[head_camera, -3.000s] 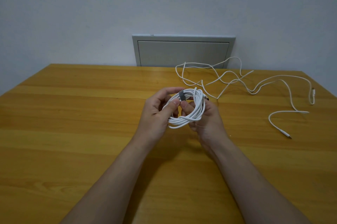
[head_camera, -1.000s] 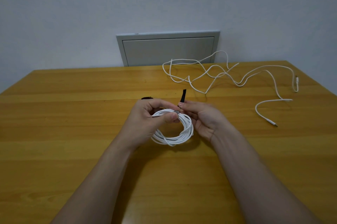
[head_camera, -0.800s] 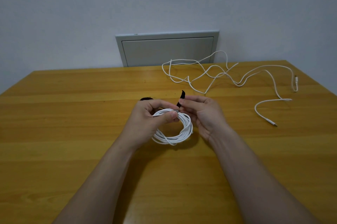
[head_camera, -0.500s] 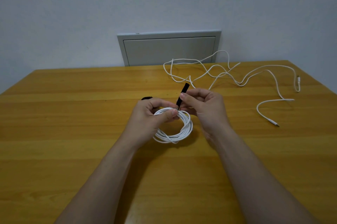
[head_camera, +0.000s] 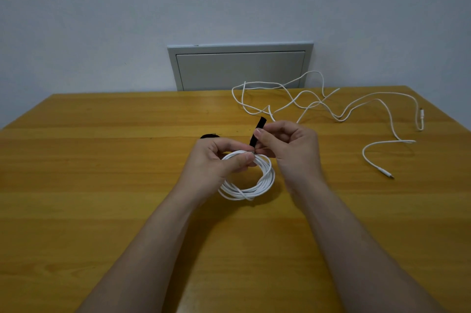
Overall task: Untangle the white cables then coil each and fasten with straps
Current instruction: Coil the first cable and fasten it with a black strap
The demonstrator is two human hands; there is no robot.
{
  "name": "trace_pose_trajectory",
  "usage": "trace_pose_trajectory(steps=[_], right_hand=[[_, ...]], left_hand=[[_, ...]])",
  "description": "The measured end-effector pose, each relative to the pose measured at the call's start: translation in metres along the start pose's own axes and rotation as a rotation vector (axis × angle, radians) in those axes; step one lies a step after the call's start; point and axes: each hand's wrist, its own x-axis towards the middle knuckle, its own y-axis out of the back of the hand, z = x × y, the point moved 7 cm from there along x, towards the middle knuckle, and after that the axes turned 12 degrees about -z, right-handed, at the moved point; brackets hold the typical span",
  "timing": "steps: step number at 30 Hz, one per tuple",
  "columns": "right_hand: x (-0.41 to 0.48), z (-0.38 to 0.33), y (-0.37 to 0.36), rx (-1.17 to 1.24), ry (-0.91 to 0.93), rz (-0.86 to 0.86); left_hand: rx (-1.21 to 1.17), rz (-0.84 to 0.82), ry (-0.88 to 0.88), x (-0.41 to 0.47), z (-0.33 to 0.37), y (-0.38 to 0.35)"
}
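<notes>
Two white cables are on view. One is the coiled cable (head_camera: 265, 180), wound into a round bundle of several loops, and it hangs between my hands over the middle of the wooden table (head_camera: 102, 185). My left hand (head_camera: 216, 162) is clamped on the top of the coil, thumb and curled fingers pinching the loops together. I cannot tell whether the bottom of the coil touches the wood; its shadow lies right under it.

My right hand (head_camera: 290, 149) is closed on the black strap (head_camera: 258, 132), nipping it between thumb and forefinger. The strap stands up from the top of the coil, just beside my left fingertips, and leans a little to the right, its free end poking above my knuckles.

Beyond my right hand the loose cable (head_camera: 377, 100) sprawls in open bends across the far right of the table, well apart from the coil. One plug lies toward the near right, the other by the right edge.

A small dark thing (head_camera: 209, 136) lies on the table just behind my left hand, mostly hidden. On the wall past the far edge sits a grey panel (head_camera: 239, 68).
</notes>
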Motion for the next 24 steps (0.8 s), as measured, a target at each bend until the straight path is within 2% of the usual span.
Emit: trace_pose_trajectory(steps=[7,16,21,24], right_hand=[[0.001,-0.008,-0.011,-0.083,0.106,-0.142],[0.002,-0.004,-0.019,-0.137,0.147,-0.225],[0.001,-0.001,-0.021,-0.282,0.138,-0.24],[0.002,0.001,-0.021,-0.285,0.123,-0.241]], left_hand=[[-0.101,0.107,-0.003,-0.001,-0.002,0.009],[-0.276,0.124,0.032,0.003,-0.012,0.01],[-0.243,0.106,0.029,0.002,-0.011,0.013],[-0.239,0.103,0.049,0.002,-0.012,0.015]])
